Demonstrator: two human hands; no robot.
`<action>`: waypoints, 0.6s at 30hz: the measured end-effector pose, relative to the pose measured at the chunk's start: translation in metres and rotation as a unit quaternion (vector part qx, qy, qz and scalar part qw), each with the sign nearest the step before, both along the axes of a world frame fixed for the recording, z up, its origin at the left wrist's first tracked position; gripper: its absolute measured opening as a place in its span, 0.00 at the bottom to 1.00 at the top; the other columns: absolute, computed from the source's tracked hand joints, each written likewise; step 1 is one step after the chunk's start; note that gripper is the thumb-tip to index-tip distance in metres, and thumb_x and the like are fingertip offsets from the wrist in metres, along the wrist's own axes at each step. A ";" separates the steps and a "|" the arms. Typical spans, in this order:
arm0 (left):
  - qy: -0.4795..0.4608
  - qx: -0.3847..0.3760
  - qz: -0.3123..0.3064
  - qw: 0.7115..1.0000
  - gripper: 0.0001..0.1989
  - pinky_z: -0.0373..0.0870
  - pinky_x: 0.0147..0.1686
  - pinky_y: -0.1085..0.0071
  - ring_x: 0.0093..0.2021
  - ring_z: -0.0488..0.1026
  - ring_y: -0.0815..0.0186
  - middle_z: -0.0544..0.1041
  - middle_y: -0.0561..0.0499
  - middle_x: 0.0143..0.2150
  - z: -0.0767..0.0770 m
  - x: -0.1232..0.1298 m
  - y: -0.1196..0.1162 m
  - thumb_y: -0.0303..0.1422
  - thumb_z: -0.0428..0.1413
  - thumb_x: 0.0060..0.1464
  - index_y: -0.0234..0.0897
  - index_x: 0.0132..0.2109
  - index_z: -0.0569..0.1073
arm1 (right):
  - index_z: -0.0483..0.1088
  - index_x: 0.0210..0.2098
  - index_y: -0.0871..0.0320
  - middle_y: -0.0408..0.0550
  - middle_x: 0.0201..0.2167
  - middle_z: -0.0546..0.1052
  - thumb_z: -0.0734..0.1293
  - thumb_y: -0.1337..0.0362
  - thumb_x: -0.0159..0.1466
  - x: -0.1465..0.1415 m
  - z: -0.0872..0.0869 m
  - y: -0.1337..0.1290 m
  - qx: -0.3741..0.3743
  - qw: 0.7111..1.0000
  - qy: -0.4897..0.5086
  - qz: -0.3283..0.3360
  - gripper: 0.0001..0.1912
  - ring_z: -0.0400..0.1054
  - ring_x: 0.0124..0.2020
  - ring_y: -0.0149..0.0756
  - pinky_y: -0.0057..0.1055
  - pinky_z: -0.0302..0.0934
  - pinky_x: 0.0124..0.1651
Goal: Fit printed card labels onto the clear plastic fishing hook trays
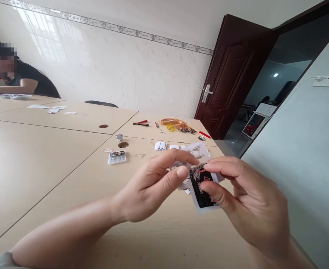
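A small clear plastic box with a black printed card (203, 192) on it is held tilted above the table. My right hand (251, 200) grips it between thumb and fingers at its right side. My left hand (155, 183) is at the upper left corner of the card, its thumb and index finger apart, with nothing visible between them. Behind the hands lies an open clear case (198, 151) with small metal pieces in it, partly hidden by my fingers.
On the table (69, 164) are a clear box with a black label (117, 157), white cards (160, 146), red-handled pliers (141, 123) and a pile of copper-coloured wires (178, 124). A person (27, 76) sits at the far left.
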State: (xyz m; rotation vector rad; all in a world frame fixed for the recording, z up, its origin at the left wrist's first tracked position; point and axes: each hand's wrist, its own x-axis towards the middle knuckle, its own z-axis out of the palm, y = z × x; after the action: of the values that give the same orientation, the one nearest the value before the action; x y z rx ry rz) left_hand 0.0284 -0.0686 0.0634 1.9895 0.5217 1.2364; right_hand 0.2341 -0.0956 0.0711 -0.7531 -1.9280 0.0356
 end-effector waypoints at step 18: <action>-0.033 -0.026 0.057 0.997 0.04 0.68 0.28 0.75 0.30 0.70 0.72 0.73 0.56 0.31 0.003 0.007 -0.002 0.30 0.56 0.64 0.39 0.38 0.70 | 0.67 0.49 0.47 0.36 0.40 0.80 0.63 0.66 0.73 0.000 -0.002 -0.007 -0.080 0.997 -0.006 0.006 0.08 0.74 0.38 0.23 0.17 0.68 0.41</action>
State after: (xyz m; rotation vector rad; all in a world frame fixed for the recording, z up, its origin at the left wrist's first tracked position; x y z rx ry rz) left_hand 0.0353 -0.0703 0.0660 1.8912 0.6362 1.3388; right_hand 0.2343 -0.1028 0.0689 -0.8487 -1.9582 0.1956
